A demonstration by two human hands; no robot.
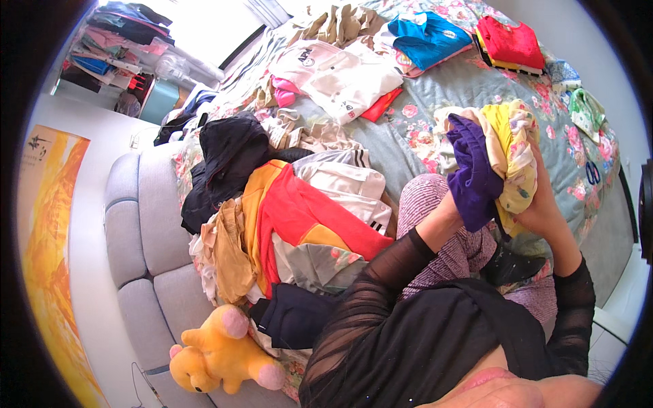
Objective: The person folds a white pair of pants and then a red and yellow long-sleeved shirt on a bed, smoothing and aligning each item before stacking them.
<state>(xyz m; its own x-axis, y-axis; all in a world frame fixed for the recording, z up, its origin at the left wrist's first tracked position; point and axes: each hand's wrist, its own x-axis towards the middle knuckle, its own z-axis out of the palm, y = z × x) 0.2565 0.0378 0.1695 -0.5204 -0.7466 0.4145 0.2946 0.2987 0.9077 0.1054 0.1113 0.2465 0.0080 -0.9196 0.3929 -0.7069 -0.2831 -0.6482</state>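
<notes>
Between my two hands, over my crossed legs, is a loose bundle of clothes. A purple cloth garment [472, 171] hangs on its left side, with my left hand [450, 213] closed on it from below, the fingers mostly hidden. Cream cloth lies in the middle, and a yellow patterned garment [520, 163] makes up the right side. My right hand [538, 204] grips that yellow garment from the right and below. Beyond the bundle the floral bedspread [418, 109] spreads out under more clothes.
Folded red [510, 43] and blue [428, 38] clothes lie at the far side. White shirts [352, 76], a red and yellow garment [311, 204] and a black hooded jacket [232, 148] lie leftward. Scissors [592, 173] rest at right; a plush toy [219, 352] is near the grey headboard [163, 204].
</notes>
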